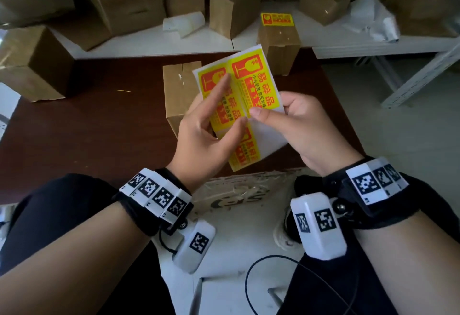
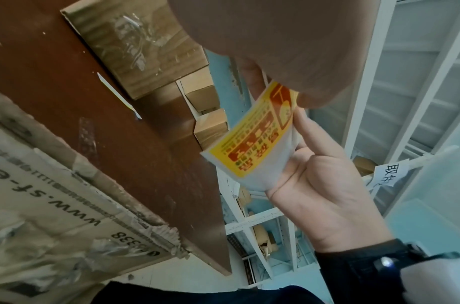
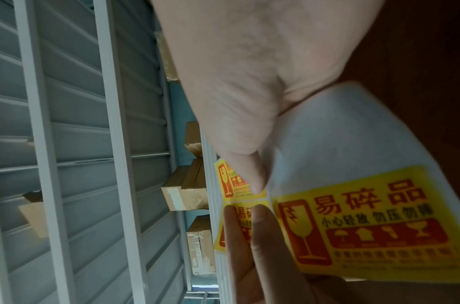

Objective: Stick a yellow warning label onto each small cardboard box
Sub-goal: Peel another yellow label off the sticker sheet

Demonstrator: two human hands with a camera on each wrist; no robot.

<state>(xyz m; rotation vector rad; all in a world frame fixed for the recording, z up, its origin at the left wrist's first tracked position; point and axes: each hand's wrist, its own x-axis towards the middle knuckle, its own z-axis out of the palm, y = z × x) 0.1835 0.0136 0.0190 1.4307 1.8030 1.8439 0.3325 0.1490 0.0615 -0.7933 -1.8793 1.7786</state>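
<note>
Both hands hold a white backing sheet of yellow warning labels point(image 1: 245, 95) above the brown table point(image 1: 99, 128). My left hand point(image 1: 219, 115) pinches the sheet's left part, with its index finger stretched across the labels. The thumb of my right hand point(image 1: 271, 115) presses on the lower corner of one label, the other fingers behind the sheet. A small unlabelled cardboard box point(image 1: 178, 90) stands on the table under the sheet. Behind it, a second small box point(image 1: 278, 46) carries a yellow label point(image 1: 277, 19) on top. The right wrist view shows the label sheet point(image 3: 366, 226) close up.
A bigger cardboard box point(image 1: 32, 63) sits at the table's left end. Several more boxes and crumpled white paper point(image 1: 373, 16) lie on the white shelf point(image 1: 373, 43) behind. A flattened carton point(image 1: 239, 190) lies at the table's near edge.
</note>
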